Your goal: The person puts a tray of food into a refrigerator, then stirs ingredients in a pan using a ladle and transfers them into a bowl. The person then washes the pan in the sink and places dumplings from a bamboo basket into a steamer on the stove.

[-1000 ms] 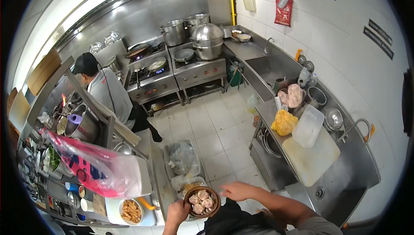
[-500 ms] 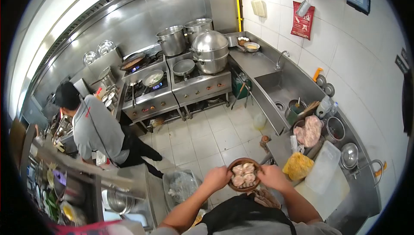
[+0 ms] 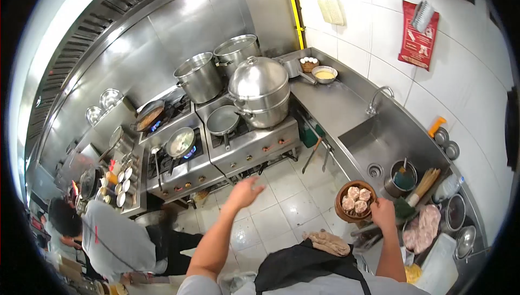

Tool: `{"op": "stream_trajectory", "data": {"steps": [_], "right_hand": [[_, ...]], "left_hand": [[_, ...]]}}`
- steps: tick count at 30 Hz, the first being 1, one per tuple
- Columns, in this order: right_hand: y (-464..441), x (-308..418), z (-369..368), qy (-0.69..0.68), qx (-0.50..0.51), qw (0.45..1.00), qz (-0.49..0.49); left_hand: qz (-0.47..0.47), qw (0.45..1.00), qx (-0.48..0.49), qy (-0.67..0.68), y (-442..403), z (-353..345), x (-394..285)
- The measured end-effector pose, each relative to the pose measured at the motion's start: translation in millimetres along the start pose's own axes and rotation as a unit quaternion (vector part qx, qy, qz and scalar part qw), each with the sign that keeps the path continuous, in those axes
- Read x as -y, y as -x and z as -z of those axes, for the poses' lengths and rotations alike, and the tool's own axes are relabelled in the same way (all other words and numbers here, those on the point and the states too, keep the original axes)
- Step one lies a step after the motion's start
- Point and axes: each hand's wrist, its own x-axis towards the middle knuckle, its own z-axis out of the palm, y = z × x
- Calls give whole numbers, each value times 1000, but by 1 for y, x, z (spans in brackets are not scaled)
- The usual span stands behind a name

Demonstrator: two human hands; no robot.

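Observation:
My right hand (image 3: 383,213) grips the right side of a small round brown steamer basket (image 3: 342,210), its fingers wrapped around the rim. Several pale meat dumplings (image 3: 359,200) sit together inside it. The basket is off to my right, over the front edge of the sink counter. My left hand (image 3: 246,192) is empty and raised in front of the stove, fingers partly stretched and apart. A large metal steamer pot (image 3: 259,92) with a domed lid stands on the right part of the stove, beyond my left hand. A folded brown cloth (image 3: 327,242) is at my apron's waist.
Blue flame burns under a pan (image 3: 181,142); another pan (image 3: 223,120) and tall stockpots (image 3: 199,78) share the stove. To the right are a sink (image 3: 363,143), a pot with utensils (image 3: 400,184) and raw meat (image 3: 421,230). A co-worker (image 3: 116,238) bends at the left.
My left hand has let go of the basket and moved up and left. My right hand has carried the basket to the right. The view has turned and come closer to the stove.

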Motion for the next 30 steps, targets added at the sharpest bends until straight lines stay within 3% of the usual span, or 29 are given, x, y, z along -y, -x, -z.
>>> {"op": "stream_trajectory", "data": {"steps": [2, 4, 6, 7, 10, 11, 14, 17, 19, 24, 27, 29, 30], "right_hand": [[-50, 22, -11, -20, 14, 1000, -18], [-98, 37, -28, -36, -13, 999, 2], [-137, 55, -39, -28, -30, 999, 7], [-156, 54, -49, -17, -45, 999, 3], [-171, 135, -26, -89, -33, 991, -92], [-186, 110, -43, -18, -84, 996, -39], [-205, 105, -53, -7, -99, 992, -83], [-218, 159, -42, -41, -85, 978, -188], [-236, 125, -63, 13, -120, 979, -163], [-322, 105, -79, -7, -115, 976, -183], [-375, 119, -73, -30, -95, 978, -182], [-421, 111, -73, 99, -142, 984, -32], [-438, 112, -70, 82, -141, 986, -19]], "left_hand": [[42, 998, -33, -22, -41, 53, 4], [9, 997, -78, -17, -94, 93, 28], [-85, 983, -157, -41, -157, 128, 51], [-77, 985, -150, -35, -189, 149, 51], [-134, 968, -199, -70, -303, 194, 58], [-146, 967, -203, -58, -352, 204, 65], [-148, 964, -204, -85, -490, 226, 72], [-123, 968, -175, -133, -594, 230, 63], [-131, 969, -144, -154, -646, 233, 59], [-146, 966, -4, -213, -727, 233, 69], [-182, 959, -74, -204, -680, 247, 40], [-186, 952, -113, -215, -656, 272, 7], [-184, 948, -126, -225, -641, 288, -7]]}}
